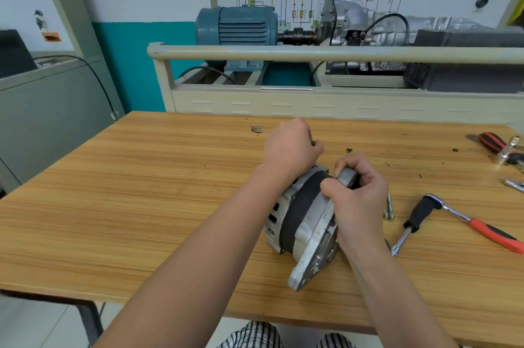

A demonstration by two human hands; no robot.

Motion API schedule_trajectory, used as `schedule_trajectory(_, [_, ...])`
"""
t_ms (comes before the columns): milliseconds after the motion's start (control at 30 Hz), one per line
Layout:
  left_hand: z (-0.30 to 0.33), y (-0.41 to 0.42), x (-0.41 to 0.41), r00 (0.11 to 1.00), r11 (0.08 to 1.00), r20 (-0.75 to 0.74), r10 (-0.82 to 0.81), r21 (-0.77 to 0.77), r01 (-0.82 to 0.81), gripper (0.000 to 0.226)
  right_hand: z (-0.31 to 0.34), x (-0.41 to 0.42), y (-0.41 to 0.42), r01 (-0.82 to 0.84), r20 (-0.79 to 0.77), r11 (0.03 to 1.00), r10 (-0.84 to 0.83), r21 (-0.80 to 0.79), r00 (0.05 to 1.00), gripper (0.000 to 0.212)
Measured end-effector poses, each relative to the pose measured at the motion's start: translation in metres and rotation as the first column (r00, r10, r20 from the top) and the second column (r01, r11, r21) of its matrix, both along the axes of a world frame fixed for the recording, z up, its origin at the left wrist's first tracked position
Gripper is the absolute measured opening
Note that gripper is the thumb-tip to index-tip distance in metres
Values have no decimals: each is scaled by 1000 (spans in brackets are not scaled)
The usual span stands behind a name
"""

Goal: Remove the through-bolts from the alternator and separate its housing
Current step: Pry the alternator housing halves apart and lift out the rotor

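The alternator (304,220), silver housing with a black middle band, lies on its side on the wooden table (141,206). My right hand (357,191) grips its front housing at a mounting ear, fingers curled over the rim. My left hand (292,146) sits above the rear housing, fingers curled round a thin dark bolt end that shows by the thumb. Two removed through-bolts (389,207) lie on the table just right of my right hand.
A ratchet wrench (465,220) with a red and black handle and an extension lies to the right. More tools, including a red-handled one (493,143) and sockets (514,184), sit at the far right edge. A training bench with a blue motor (238,25) stands behind the table.
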State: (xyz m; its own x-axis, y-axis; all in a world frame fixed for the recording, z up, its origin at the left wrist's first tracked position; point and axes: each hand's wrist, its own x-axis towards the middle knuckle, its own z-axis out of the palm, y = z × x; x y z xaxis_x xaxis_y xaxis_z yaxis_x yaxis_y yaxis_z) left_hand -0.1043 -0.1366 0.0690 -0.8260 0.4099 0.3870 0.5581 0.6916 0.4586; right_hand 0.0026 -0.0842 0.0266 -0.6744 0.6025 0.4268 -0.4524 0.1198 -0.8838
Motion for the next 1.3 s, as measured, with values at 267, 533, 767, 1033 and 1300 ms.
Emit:
schedule_trajectory(267, [-9,-22,11,831,938,509,-224,345,41,18,0,4,18,-123,-17,986,122,-112,992,31])
schedule_trajectory(533, [-22,-41,31,656,820,580,-482,562,106,79,0,7,29,-228,-61,959,221,-168,973,33])
schedule_trajectory(767, [-17,-23,46,726,858,515,-457,469,207,47,-3,14,50,-282,-176,898,234,-338,956,33])
schedule_trajectory(1033, [-9,-4,51,754,907,534,-382,374,194,28,-10,14,66,-332,-249,840,243,-429,937,31])
schedule_trajectory(1300, [-11,-3,48,775,941,556,-301,306,145,45,-12,6,73,-375,-228,829,304,-415,925,31])
